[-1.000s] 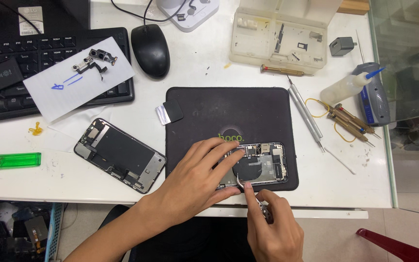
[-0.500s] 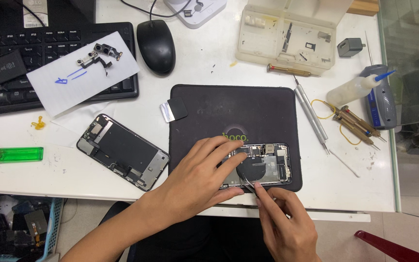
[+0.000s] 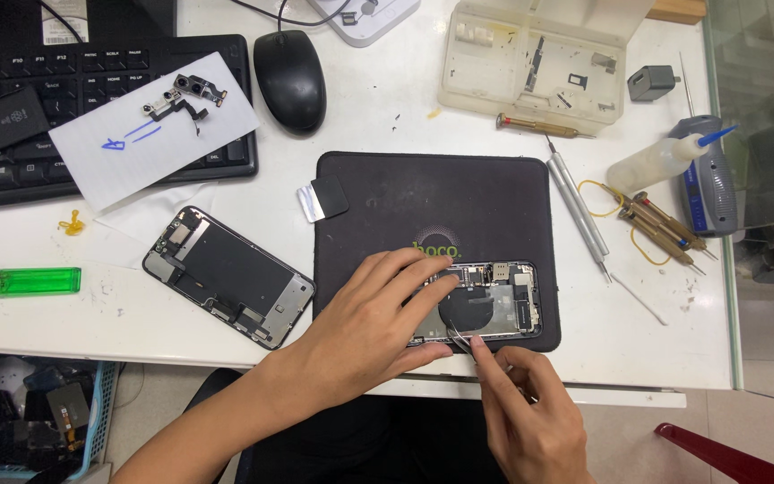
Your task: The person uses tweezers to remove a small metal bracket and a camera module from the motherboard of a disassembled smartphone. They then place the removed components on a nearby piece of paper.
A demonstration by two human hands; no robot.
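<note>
An opened phone body (image 3: 503,303) lies on the near right part of a black work mat (image 3: 432,206). My left hand (image 3: 365,318) rests flat over the phone's left half, fingers spread, pressing it onto the mat. My right hand (image 3: 526,408) comes up from below and pinches thin metal tweezers (image 3: 460,339), whose tips sit at the phone's lower edge near a round black part. A detached phone screen (image 3: 228,275) lies face down left of the mat.
A keyboard (image 3: 91,116) with a paper sheet of small parts, a black mouse (image 3: 289,68) and a green lighter (image 3: 27,281) sit to the left. A clear parts box (image 3: 539,58), screwdrivers (image 3: 575,202), a squeeze bottle (image 3: 660,159) and bundled tools (image 3: 665,229) lie to the right.
My right hand has shifted slightly up and right, bringing the tweezers onto the phone's lower edge. My left hand has stayed on the phone.
</note>
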